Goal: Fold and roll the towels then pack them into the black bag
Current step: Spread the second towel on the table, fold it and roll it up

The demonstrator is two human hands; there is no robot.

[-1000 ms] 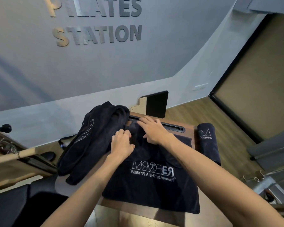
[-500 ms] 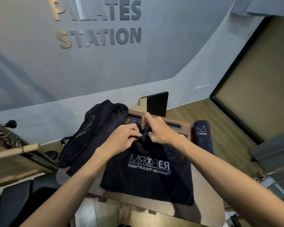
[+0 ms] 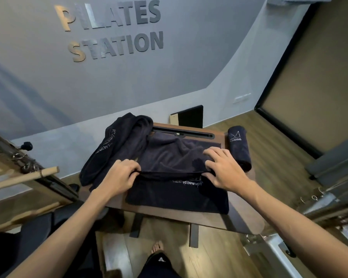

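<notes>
Gripping the folded edge of a dark navy terry towel, the person works over a small brown wooden bench. The left hand has its fingers curled round the fold at its left end, and the right hand pinches the same edge at its right end, its other fingers spread on the cloth. The towel lies flat on the bench beneath and between both hands, white lettering showing just below the fold. Beyond the left hand a heap of crumpled dark towels rests on the bench's far left corner. Just past the right hand lies a tightly rolled dark towel with a white logo.
</notes>
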